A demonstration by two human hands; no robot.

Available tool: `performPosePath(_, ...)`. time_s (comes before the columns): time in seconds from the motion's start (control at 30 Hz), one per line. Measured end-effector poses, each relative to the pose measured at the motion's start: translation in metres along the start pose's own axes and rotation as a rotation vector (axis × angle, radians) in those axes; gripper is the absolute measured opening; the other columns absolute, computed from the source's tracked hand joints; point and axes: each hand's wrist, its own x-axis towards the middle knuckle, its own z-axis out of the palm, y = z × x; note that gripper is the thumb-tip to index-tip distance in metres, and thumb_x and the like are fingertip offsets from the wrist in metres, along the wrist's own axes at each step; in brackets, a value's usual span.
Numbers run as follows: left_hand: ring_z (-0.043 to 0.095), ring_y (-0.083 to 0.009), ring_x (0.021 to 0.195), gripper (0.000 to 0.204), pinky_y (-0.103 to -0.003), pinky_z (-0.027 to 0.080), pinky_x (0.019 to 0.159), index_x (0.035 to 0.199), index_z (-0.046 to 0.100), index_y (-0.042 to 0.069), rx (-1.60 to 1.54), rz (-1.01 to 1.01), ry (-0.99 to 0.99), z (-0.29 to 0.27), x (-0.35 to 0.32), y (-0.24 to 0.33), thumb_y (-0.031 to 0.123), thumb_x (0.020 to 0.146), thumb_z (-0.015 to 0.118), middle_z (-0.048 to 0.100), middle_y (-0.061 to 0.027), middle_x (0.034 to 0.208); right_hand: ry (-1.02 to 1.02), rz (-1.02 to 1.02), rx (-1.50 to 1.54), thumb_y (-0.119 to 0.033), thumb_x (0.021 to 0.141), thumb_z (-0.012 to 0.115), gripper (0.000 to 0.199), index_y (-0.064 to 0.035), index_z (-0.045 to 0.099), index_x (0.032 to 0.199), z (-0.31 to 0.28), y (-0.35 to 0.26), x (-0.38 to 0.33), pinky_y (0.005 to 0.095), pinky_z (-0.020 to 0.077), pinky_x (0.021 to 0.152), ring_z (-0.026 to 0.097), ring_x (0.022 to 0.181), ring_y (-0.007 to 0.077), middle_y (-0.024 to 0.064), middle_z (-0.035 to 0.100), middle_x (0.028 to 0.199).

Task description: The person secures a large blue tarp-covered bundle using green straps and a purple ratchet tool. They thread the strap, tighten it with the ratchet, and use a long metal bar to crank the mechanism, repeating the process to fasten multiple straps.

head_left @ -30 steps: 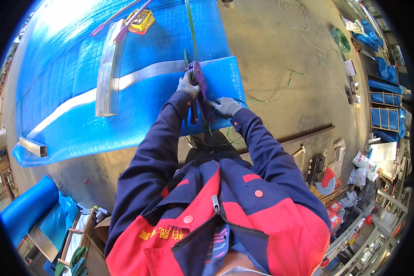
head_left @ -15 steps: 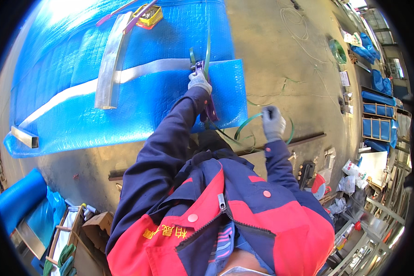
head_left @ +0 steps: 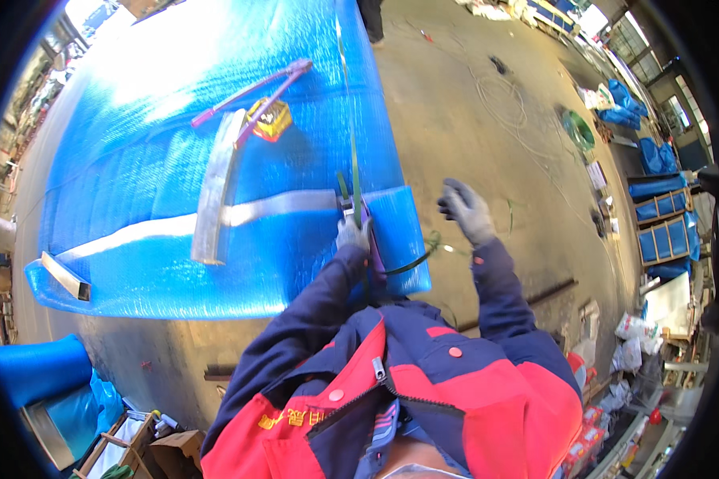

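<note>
A large bundle wrapped in blue plastic sheet [head_left: 152,279] lies before me, with a green strap [head_left: 351,112] running along its right side. My left hand [head_left: 353,234], in a pale grey glove, grips a strapping tool [head_left: 376,254] with a metal head and purple handle, set on the strap near the bundle's near right corner. My fingers partly cover the tool. Off to the right, my gloved right hand [head_left: 470,212] hovers above the floor, fingers apart, holding nothing that I can see. A dark loose strap end [head_left: 414,262] curves out between my hands.
On the bundle lie a long metal bar [head_left: 214,195], a short metal tube [head_left: 65,276], a purple long-handled tool [head_left: 252,89] and a yellow box [head_left: 272,120]. A blue roll [head_left: 40,371] is at lower left. Someone's dark-clothed leg [head_left: 371,17] shows at the far edge.
My right hand has let go of the green strap's loose end and its fingers have spread. The left hand stays on the tool. The view has shifted, so the bundle sits lower in it.
</note>
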Motion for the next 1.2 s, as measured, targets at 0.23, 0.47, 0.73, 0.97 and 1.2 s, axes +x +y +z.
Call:
performPosePath(0.23, 0.063, -0.0307, 0.084, 0.048, -0.045, 0.053, 0.077, 0.104, 0.069, 0.007, -0.544, -0.075, -0.183, -0.047, -0.011, 0.013, 0.053, 0.093, 0.069, 0.067, -0.011, 0.098, -0.264, 0.414, -0.106, -0.067, 0.088, 0.068, 0.072, -0.0024, 0.063, 0.12, 0.189, 0.032, 0.197, 0.0363, 0.0555, 0.07, 0.068, 0.077, 0.0227, 0.0179, 0.069, 0.101)
performPosePath(0.47, 0.043, -0.0111, 0.052, 0.054, -0.026, 0.041, 0.045, 0.09, 0.056, 0.015, -2.366, -0.101, -1.229, -0.039, -0.013, 0.042, 0.069, 0.095, 0.052, 0.039, 0.0003, 0.066, -0.784, 0.53, 1.308, -0.046, 0.106, 0.051, 0.052, -0.0006, 0.054, 0.13, 0.222, -0.04, 0.181, 0.0259, 0.0361, 0.05, 0.041, 0.051, 0.0092, -0.0041, 0.039, 0.066)
performPosePath(0.73, 0.07, -0.0202, 0.082, 0.04, -0.034, 0.056, 0.07, 0.119, 0.063, 0.002, -0.809, -0.181, -0.126, -0.064, 0.094, 0.057, 0.037, 0.099, 0.066, 0.07, -0.0101, 0.09, -0.203, 0.115, -0.931, -0.034, 0.103, 0.05, 0.036, -0.0008, 0.054, 0.117, 0.153, 0.013, 0.16, 0.0553, 0.0537, 0.081, 0.07, 0.092, 0.045, 0.0291, 0.071, 0.099)
performPosePath(0.97, 0.071, -0.0376, 0.095, 0.047, -0.044, 0.057, 0.086, 0.122, 0.062, -0.002, 0.187, 0.157, -0.163, -0.057, 0.208, 0.18, 0.034, 0.093, 0.067, 0.071, -0.0242, 0.099, 0.101, -0.216, -0.165, -0.039, 0.098, 0.062, 0.046, -0.0058, 0.055, 0.129, 0.17, 0.011, 0.136, 0.0431, 0.0534, 0.065, 0.067, 0.069, 0.0312, 0.0169, 0.068, 0.087)
performPosePath(1.2, 0.058, -0.018, 0.068, 0.032, -0.035, 0.055, 0.068, 0.129, 0.056, 0.009, -2.402, -0.145, -0.703, -0.102, 0.202, 0.129, 0.016, 0.099, 0.061, 0.055, -0.0028, 0.077, -0.489, 0.299, 0.502, -0.031, 0.105, 0.053, 0.031, -0.0081, 0.058, 0.125, 0.149, -0.042, 0.029, 0.0272, 0.0382, 0.048, 0.049, 0.053, 0.0115, -0.0004, 0.052, 0.067)
